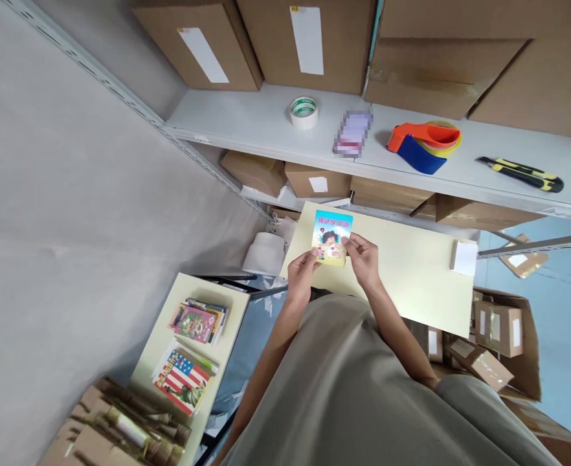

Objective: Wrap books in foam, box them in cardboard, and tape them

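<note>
I hold a small booklet (332,234) with a blue and yellow cartoon cover above the pale yellow table (412,272). My left hand (302,268) grips its lower left corner. My right hand (362,255) pinches its right edge, thumb on the cover. The booklet faces up toward me, upright, just over the table's near left part.
A white block (464,257) lies at the table's right edge. The shelf (246,123) carries a tape roll (303,112), an orange-blue tape dispenser (424,144) and a yellow box cutter (522,173). A side table (169,336) at left holds book stacks (197,320). Cardboard boxes (492,343) stand at right.
</note>
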Demonstrator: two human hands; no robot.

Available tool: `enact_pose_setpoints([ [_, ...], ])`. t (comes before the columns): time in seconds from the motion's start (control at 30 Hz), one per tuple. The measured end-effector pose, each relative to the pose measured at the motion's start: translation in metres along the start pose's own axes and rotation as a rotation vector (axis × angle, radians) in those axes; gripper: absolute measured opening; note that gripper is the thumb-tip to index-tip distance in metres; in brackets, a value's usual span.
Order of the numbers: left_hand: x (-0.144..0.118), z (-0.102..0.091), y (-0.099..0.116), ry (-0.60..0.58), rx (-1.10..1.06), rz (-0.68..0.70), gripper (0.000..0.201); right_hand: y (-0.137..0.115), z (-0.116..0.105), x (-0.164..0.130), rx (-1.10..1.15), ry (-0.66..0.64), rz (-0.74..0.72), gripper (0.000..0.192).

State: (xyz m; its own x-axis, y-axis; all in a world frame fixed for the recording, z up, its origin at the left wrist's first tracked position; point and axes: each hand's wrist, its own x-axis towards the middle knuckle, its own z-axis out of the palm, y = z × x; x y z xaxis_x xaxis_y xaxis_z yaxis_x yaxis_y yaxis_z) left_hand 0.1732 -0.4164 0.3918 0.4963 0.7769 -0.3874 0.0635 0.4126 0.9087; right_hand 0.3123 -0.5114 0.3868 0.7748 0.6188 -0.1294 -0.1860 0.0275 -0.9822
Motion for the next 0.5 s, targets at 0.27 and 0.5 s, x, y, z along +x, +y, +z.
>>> enact_pose_setpoints([
  [0.27, -0.003, 0.003, 0.008, 0.175, 0.059, 0.17, 0.057, -0.006, 0.008, -0.005, -0.155, 0.104, -0.148, 0.065],
  [0.5, -0.022, 0.022, 0.017, 0.124, 0.22, 0.468, 0.043, -0.021, 0.042, -0.02, -0.092, -0.013, -0.157, 0.065],
])
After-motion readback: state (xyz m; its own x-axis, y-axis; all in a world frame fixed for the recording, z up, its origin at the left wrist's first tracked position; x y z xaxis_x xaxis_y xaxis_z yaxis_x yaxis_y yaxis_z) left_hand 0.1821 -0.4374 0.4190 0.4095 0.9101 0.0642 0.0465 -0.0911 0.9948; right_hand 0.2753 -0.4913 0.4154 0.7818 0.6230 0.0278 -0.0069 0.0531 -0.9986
